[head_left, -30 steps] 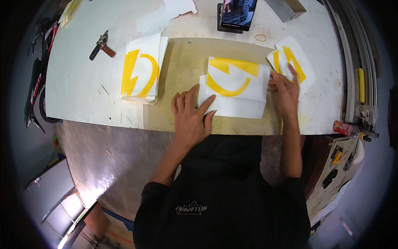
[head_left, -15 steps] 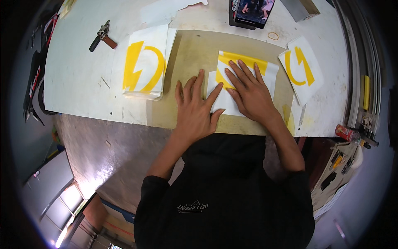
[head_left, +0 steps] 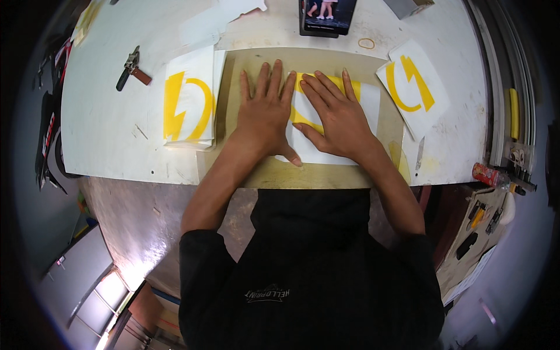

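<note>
Both palms press flat, fingers spread, gripping nothing: the left hand (head_left: 265, 114) and right hand (head_left: 335, 116) hold down a white sheet with a yellow emblem (head_left: 326, 125) on a tan cutting mat (head_left: 245, 64). At nine o'clock lies a stack of matching sheets (head_left: 189, 105); at three o'clock, another single sheet (head_left: 414, 87). At twelve o'clock, farthest off, stands a phone (head_left: 326, 14).

White sheet with a yellow emblem (head_left: 326, 125) lies flat on the tan mat (head_left: 251, 169), partly covered
</note>
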`<state>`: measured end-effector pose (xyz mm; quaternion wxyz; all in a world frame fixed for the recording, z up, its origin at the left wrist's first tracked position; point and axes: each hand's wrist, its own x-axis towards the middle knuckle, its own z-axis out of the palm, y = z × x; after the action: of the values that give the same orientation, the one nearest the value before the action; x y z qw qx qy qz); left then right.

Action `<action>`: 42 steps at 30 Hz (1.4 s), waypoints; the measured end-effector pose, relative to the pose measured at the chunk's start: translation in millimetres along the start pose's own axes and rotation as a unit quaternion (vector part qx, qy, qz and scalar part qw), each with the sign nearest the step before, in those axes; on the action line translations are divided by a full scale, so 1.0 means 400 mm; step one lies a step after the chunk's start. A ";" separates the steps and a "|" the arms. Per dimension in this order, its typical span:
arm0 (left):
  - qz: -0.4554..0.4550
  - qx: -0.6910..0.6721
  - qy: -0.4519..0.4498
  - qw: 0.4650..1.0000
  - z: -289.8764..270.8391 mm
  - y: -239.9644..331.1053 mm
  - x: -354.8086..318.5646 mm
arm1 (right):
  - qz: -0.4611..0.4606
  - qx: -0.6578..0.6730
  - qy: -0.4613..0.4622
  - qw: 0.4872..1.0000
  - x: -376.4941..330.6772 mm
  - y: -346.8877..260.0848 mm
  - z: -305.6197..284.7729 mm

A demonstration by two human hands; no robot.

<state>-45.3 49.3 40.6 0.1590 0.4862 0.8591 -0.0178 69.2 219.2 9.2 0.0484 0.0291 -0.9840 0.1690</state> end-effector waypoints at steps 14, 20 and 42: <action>-0.017 -0.050 0.017 0.998 0.000 0.003 -0.023 | 0.061 0.035 0.112 0.991 -0.192 0.036 -0.080; 0.114 -0.167 0.119 0.972 0.042 0.042 -0.114 | 0.019 0.080 0.124 0.989 -0.266 0.039 -0.024; 0.116 -0.143 0.315 0.931 0.183 0.129 -0.210 | 0.009 0.037 0.142 0.989 -0.363 -0.034 0.002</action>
<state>57.1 -6.8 1.9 -0.0513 0.5353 0.7958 0.2783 214.5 212.1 -2.5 0.1848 -0.0027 -0.9606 0.2077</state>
